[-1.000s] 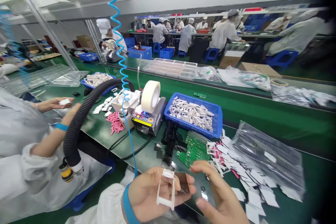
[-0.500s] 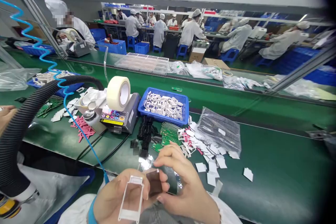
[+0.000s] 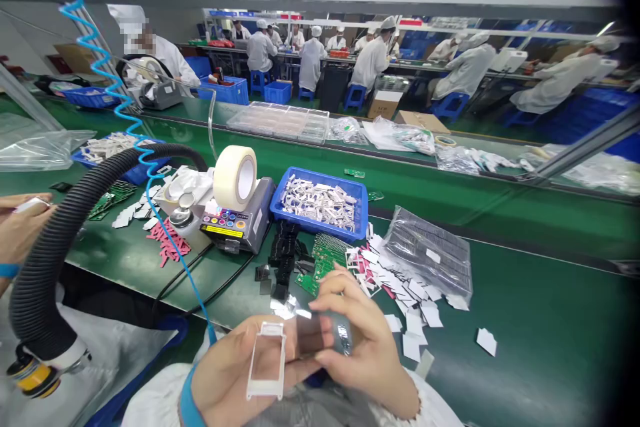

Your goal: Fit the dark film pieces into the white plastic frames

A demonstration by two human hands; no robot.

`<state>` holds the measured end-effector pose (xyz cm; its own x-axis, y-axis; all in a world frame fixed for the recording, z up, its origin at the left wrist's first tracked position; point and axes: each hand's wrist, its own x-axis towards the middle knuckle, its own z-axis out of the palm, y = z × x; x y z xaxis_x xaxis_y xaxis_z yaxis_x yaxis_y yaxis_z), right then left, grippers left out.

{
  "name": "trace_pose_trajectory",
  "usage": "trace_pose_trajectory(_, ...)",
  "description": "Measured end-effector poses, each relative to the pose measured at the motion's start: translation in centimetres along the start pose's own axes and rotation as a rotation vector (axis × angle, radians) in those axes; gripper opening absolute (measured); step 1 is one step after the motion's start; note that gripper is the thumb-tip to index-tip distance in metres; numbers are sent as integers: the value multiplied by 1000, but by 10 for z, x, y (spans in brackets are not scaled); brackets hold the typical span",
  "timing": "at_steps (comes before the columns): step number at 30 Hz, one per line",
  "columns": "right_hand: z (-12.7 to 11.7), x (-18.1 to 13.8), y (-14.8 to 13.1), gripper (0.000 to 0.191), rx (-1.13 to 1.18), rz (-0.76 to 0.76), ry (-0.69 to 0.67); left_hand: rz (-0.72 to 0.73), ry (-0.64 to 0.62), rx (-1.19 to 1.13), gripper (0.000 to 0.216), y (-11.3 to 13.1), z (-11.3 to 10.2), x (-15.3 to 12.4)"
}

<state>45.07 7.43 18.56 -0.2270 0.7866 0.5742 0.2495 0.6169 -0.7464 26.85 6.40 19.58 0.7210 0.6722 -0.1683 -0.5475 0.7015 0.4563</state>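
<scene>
My left hand [image 3: 235, 373] is closed around a white rectangular plastic frame [image 3: 267, 360], held upright near the bottom of the view, and its fingers also touch a dark thin panel [image 3: 311, 335]. My right hand [image 3: 365, 340] pinches that dark panel from the right, fingers curled over it. Both hands sit close together just in front of the green table's edge. Beyond them lie green circuit boards [image 3: 323, 261], black parts [image 3: 283, 260] and scattered white paper pieces [image 3: 407, 293].
A blue tray [image 3: 360, 213] of white frames, a tape dispenser [image 3: 237, 213] with a cream tape roll, a plastic bag [image 3: 430, 250], a black corrugated hose [image 3: 60, 233] and a blue coiled air line [image 3: 115, 93] are here. A co-worker's hand [image 3: 20, 227] is at left. Other workers sit beyond the conveyor.
My view swung right and settled. My right hand went from open beside the left hand to gripping the dark panel, and both hands rose slightly.
</scene>
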Motion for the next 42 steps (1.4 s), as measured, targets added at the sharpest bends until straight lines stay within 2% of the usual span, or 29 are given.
trace_pose_trajectory(2, -10, 2, -3, 28, -124, -32, 34, -25, 85, 102, 39, -1, -7, 2)
trace_pose_trajectory(4, -20, 6, -10, 25, -317, -117, -3, -80, 162, 182, 40, -4, -14, 3)
trace_pose_trajectory(8, -30, 20, -26, 22, -586, -342, -302, -201, 215, 137, 37, -13, -19, 5)
trace_pose_trajectory(11, -29, 32, -32, 19, -592, -421, -471, -292, 216, 131, 32, -16, -16, 6)
trace_pose_trajectory(16, -28, 44, -32, 21, -510, -443, -677, -440, 171, 157, 43, -17, -14, 6)
trace_pose_trajectory(23, -25, 48, -28, 27, -477, -434, -902, -494, 200, 118, 42, -19, -14, 9)
trace_pose_trajectory(25, -23, 43, -31, 31, -483, -396, -935, -463, 190, 81, 37, -21, -17, 9)
trace_pose_trajectory(28, -17, 29, -38, 63, -536, -322, -860, -315, 178, 13, 28, -24, -24, 8)
trace_pose_trajectory(30, -16, 16, -37, 69, -548, -290, -791, -238, 212, -4, 23, -26, -30, 7)
trace_pose_trajectory(33, -27, -6, -16, 58, -506, -126, -602, -219, 263, -52, 20, -25, -41, 4)
trace_pose_trajectory(35, -46, -24, 10, 44, -585, 119, -375, -234, 287, -86, 24, -25, -47, 4)
trace_pose_trajectory(37, -71, -43, 40, 30, -787, 400, -162, -267, 320, -86, 27, -25, -53, 4)
trace_pose_trajectory(39, -96, -60, 67, 26, -904, 549, -75, -288, 344, -81, 26, -27, -56, 6)
trace_pose_trajectory(42, -116, -74, 86, 24, -999, 652, -54, -301, 353, -80, 26, -32, -57, 10)
